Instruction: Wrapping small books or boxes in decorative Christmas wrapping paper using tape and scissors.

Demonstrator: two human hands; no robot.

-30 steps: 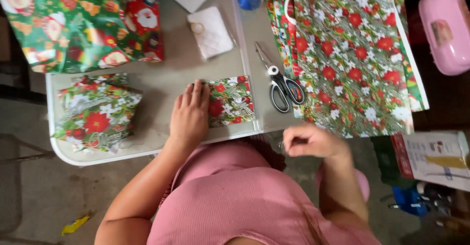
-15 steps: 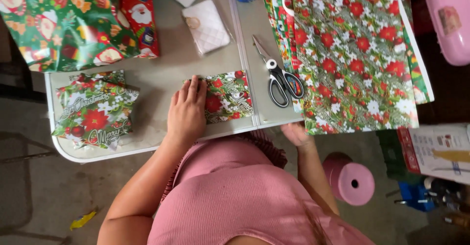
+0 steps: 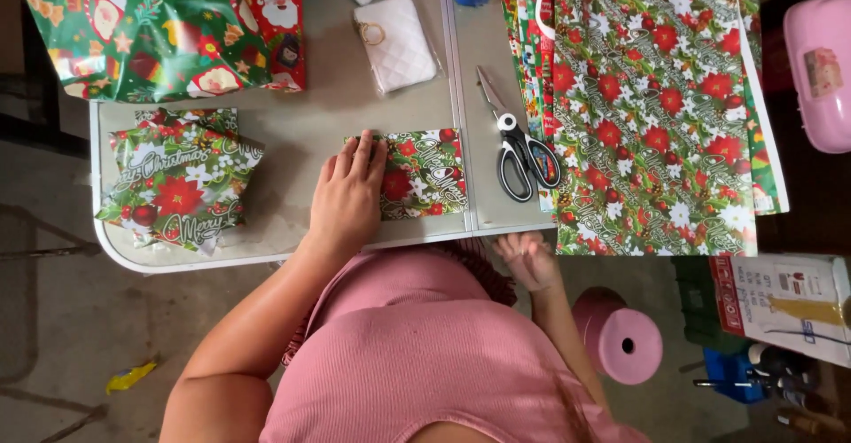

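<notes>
My flat, open left hand (image 3: 347, 197) half hides the small wrapped parcel (image 3: 418, 174) near the counter's (image 3: 292, 124) front edge; my blurred right hand (image 3: 528, 260) hangs below, grip unclear.

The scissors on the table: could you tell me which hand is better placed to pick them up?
Probably the right hand: it hangs free just below the scissors, while the left hand presses the small wrapped gift.

Small folded wrapping sheet (image 3: 424, 174): paper, glossy, printed red flowers on green. Large wrapping sheet (image 3: 656, 106): same glossy paper, smooth. Wrapped parcel (image 3: 177, 186): shiny paper, creased. Table (image 3: 301, 115): grey plastic, matt, lightly scuffed. Scissors (image 3: 523, 155): bright metal blades, black plastic handles. White pouch (image 3: 396, 42): quilted, soft sheen. Pink spool (image 3: 618, 337): matt. Shirt (image 3: 417, 354): ribbed pink cloth.
</notes>
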